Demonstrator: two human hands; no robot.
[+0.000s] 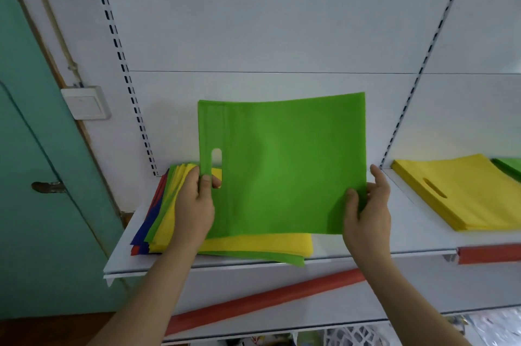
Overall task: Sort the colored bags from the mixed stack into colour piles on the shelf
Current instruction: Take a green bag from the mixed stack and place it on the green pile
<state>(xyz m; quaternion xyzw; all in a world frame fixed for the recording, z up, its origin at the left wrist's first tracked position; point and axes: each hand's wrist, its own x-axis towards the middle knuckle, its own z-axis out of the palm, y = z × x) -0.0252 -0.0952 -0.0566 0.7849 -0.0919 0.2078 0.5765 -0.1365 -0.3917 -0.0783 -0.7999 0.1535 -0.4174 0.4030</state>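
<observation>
Head view: my left hand (194, 204) pinches the green bag (282, 165) at its left edge, thumb on the front face just beside the handle slot, the other fingers (188, 176) curled behind. My right hand (366, 213) pinches the bag's lower right corner, thumb laid flat on the front, forefinger straight up along the right edge, remaining fingers hidden behind the fabric. Bag held up, lifted off the mixed stack (180, 221), face toward me, roughly upright with the top leaning away. Long axis runs left to right; handle slot end points left, closed end right. Slot itself stands vertical.

Mixed stack lies on the shelf (332, 249) directly below the bag: yellow on top, with green, blue and red edges fanned out at its left side. Yellow pile (456, 190) sits on the neighbouring shelf section to the right, well apart from the stack, handle slot showing. A green pile (510, 166) overlaps its far right corner, mostly cut off by the frame edge.
</observation>
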